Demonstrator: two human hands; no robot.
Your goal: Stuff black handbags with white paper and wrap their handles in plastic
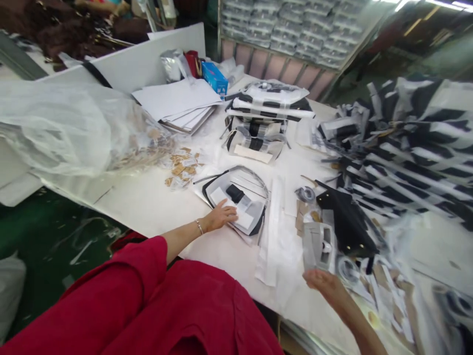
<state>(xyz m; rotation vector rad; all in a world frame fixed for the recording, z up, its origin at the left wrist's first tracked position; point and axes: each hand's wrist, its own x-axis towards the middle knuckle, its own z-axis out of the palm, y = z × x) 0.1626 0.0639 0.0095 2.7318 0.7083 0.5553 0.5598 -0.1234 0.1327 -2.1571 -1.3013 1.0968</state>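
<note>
My left hand (220, 216) lies flat on a bag (254, 190) with grey and black panels, pressing on a white sheet (244, 219) over its near side. A black strip (235, 193) shows on the bag, and a thin strap or cord curves around its far edge. My right hand (320, 280) is at the near end of a grey tape dispenser (313, 246), its fingers pinched together. Motion blur hides whatever is between them. A black piece with gold studs (345, 217) lies just beyond the dispenser.
Wrapped bags (269, 106) are stacked at the back. Brown tags (181, 167) lie beside a clear plastic bag (74, 128) on the left. White sheets (181, 101) and a blue box (214, 78) stand behind. A large black-and-white pile (414, 153) fills the right, with tape rolls (348, 268) below.
</note>
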